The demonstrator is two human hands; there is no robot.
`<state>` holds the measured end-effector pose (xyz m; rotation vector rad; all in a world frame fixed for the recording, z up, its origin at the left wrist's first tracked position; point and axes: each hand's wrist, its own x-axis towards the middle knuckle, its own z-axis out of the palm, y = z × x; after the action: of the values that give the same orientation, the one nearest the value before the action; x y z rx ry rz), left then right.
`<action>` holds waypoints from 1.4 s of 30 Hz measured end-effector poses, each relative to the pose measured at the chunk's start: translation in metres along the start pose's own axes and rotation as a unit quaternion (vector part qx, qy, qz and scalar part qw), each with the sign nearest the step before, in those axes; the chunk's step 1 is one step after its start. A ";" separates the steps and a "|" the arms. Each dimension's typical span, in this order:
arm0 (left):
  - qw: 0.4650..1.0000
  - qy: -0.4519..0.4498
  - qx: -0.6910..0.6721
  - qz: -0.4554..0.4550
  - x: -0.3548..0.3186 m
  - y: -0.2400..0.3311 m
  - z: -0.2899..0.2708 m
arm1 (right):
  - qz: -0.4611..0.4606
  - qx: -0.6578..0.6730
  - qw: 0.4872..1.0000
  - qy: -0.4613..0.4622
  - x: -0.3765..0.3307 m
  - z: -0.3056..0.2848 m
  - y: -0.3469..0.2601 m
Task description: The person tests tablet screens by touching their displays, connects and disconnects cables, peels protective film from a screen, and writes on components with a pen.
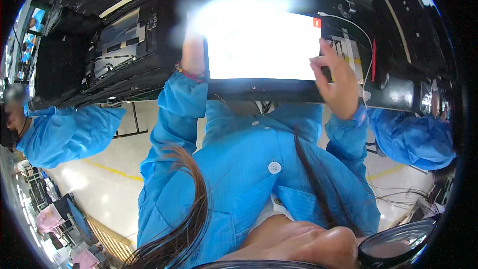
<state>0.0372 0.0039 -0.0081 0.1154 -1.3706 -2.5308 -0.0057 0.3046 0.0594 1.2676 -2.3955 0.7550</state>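
A flat display panel (264,52) with a glowing white screen and a dark lower frame lies in front of me at the work surface. My left hand (193,56) is against its left edge, a patterned band around the wrist. Glare washes out those fingers, so their grip does not show. At the right edge of the screen is my right hand (338,77), fingers bent and apart, fingertips at or just over the border. Nothing shows between them. Whether they touch the panel is unclear. A small red patch marks the screen's upper right corner.
A white cable (367,35) curves down right of the panel, near a red strip (374,60). Dark trays with flat metallic parts (117,45) stand to the left. People in blue sleeves (74,132) are close on both sides.
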 end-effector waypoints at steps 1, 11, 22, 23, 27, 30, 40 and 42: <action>1.000 0.005 -0.023 -0.010 -0.001 0.002 0.003 | -0.062 0.016 0.997 0.047 0.006 0.007 -0.009; 0.996 -0.057 -0.028 -0.061 -0.004 0.006 0.011 | -0.270 0.525 0.805 -0.059 0.113 0.051 0.011; 0.994 0.008 0.104 -0.039 -0.004 0.009 0.018 | 0.283 0.415 0.861 -0.082 0.090 -0.035 0.034; 0.994 0.014 0.105 -0.035 -0.004 0.008 0.019 | 0.241 0.343 0.904 -0.081 0.084 -0.037 0.031; 0.998 0.021 0.063 -0.011 -0.006 0.007 0.008 | 0.048 0.112 0.989 -0.082 0.038 -0.012 0.008; 0.999 0.004 0.039 -0.018 -0.006 0.008 0.015 | -0.185 0.098 0.954 -0.216 0.012 -0.006 -0.019; 0.994 -0.017 0.105 0.011 -0.001 -0.002 -0.012 | -0.023 -0.178 0.983 -0.046 0.036 -0.013 -0.013; 0.985 -0.040 0.166 0.028 -0.004 0.003 -0.001 | -0.039 -0.137 0.989 0.033 0.057 0.004 -0.019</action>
<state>0.0419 0.0029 -0.0067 0.0378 -1.7914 -2.2637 -0.0216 0.2565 0.0910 1.1963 -2.2868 0.4191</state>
